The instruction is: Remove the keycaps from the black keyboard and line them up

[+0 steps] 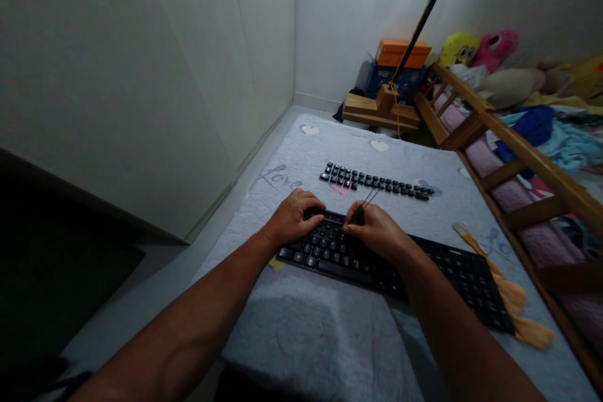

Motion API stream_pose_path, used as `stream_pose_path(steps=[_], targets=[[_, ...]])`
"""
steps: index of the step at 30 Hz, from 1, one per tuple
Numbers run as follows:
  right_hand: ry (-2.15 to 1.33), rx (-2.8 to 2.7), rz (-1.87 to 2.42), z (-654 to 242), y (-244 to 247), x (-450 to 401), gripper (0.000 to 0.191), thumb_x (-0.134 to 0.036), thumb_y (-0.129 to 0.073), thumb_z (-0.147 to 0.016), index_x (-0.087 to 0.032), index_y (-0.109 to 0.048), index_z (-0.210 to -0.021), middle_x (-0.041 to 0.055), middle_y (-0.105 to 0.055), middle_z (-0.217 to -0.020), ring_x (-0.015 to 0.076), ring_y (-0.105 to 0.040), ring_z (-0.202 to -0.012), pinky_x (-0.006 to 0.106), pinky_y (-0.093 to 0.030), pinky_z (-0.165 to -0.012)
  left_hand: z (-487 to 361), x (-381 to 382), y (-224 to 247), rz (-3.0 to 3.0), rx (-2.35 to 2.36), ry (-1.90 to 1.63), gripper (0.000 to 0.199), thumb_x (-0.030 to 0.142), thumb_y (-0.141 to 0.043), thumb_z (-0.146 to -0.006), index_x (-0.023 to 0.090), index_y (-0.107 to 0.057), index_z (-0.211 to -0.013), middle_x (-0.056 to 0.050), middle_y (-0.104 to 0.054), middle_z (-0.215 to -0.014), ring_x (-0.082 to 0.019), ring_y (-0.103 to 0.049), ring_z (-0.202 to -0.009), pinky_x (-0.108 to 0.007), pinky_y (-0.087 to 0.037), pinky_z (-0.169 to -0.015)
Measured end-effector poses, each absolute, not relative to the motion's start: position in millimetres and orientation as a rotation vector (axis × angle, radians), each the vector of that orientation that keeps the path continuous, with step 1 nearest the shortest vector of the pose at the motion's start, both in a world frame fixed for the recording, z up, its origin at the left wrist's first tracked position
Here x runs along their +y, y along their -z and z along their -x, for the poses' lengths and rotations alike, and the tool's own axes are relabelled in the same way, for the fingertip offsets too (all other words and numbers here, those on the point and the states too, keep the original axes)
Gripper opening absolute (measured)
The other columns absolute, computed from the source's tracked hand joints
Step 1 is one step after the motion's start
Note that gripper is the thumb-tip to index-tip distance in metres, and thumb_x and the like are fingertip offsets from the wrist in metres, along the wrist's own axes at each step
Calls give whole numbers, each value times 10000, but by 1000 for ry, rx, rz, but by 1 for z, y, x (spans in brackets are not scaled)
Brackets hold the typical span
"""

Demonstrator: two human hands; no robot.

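A black keyboard (pixel 343 268) lies on the cloth-covered surface, some key positions in its upper left part bare of caps. My left hand (pixel 296 217) grips its upper left corner, thumb on top and fingers along the far edge. Over the bare positions, my right hand (pixel 372 226) is closed in a pinch on a keycap puller (pixel 370 196), whose two thin wires point up and away. The tips of the pinching fingers are close to the keys; whether they touch one I cannot tell. Beyond the keyboard, loose keycaps (pixel 372 181) lie in rows.
Right of the keyboard lie a brush (pixel 466 237) with an orange handle and an orange cloth (pixel 530 326). A wooden bed rail (pixel 537 154) borders the right side. A wooden stand (pixel 381 107) with a slanting pole and boxes (pixel 402 54) stand behind.
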State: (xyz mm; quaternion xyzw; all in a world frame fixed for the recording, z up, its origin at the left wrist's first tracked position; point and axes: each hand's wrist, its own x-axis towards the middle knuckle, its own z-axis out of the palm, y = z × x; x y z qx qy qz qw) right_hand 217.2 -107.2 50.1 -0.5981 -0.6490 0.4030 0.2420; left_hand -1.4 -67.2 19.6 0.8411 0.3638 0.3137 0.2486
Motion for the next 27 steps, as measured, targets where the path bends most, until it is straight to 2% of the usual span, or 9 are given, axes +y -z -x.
stream_pose_path(steps=[5,11,17,20,25,27], targets=[[-1054,-1710,1609,-214,-54,-116,135,-211,-640,-720,-199,-539,-809,-9,-626,-705,145,-581,-648,256,-433,-592,2,-70,-27,-2358,886,-875,197,303,-651,-815,189,-683,-973,-53,-670,-1000,-216,-552,-1000,-418,-402,-946],[-929,-1698,1562,-199,-59,-129,135,-198,-609,-761,-212,-529,-869,5,-672,-782,156,-624,-697,275,-456,-665,-2,-76,-31,-2399,789,-825,298,385,-714,-762,201,-693,-996,-66,-664,-1029,-234,-543,-1006,-416,-397,-936],[-824,-1719,1592,-190,-63,-133,90,-196,-597,-773,-205,-546,-848,6,-668,-772,143,-603,-652,262,-438,-636,-5,-77,-32,-2420,793,-762,153,302,-674,-796,208,-711,-911,-52,-678,-948,-226,-545,-949,-400,-398,-893],[-805,-1723,1564,-188,-63,-135,76,-195,-594,-767,-202,-562,-836,6,-668,-785,141,-596,-664,257,-434,-643,-5,-78,-33,-2418,783,-777,130,277,-669,-794,196,-705,-888,-53,-679,-926,-223,-549,-938,-391,-403,-881],[-776,-1679,1569,-189,-62,-135,58,-163,-561,-728,-199,-581,-769,-14,-631,-691,139,-565,-626,247,-415,-603,-4,-78,-34,-2376,774,-844,123,290,-679,-791,195,-698,-866,-49,-682,-900,-216,-560,-922,-386,-414,-878],[-735,-1637,1557,-192,-60,-134,100,-117,-523,-688,-198,-573,-719,-6,-640,-716,149,-577,-667,261,-432,-647,-4,-77,-33,-2357,784,-873,129,289,-688,-788,194,-702,-873,-48,-684,-899,-212,-563,-920,-383,-418,-880]])
